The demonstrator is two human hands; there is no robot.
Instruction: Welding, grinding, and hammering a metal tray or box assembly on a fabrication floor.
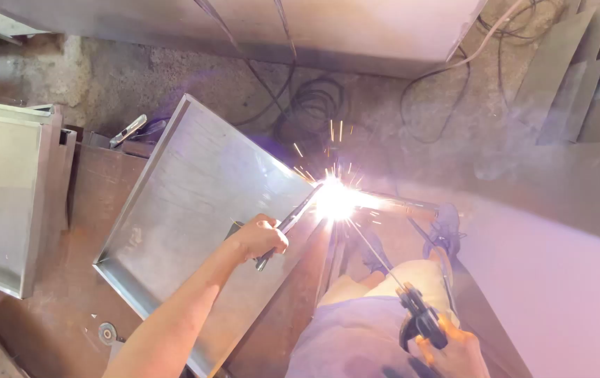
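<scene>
My left hand [259,236] grips a thin metal bar [293,218] laid on a large grey sheet-metal tray [181,203]; the bar's far end reaches the tray's corner. My right hand [454,352] holds a dark electrode holder [419,318], whose thin welding rod [370,252] runs up to a bright white arc [335,199] at that corner. Sparks and smoke rise from the arc. Below are my light shorts and one dark shoe [445,227] on the floor.
A second sheet-metal tray [2,196] stands at the left on the rusty work surface [97,182]. Black cables [314,105] coil on the concrete floor behind. Metal sheets [573,70] lean at the top right. A small round disc [107,332] lies near the front.
</scene>
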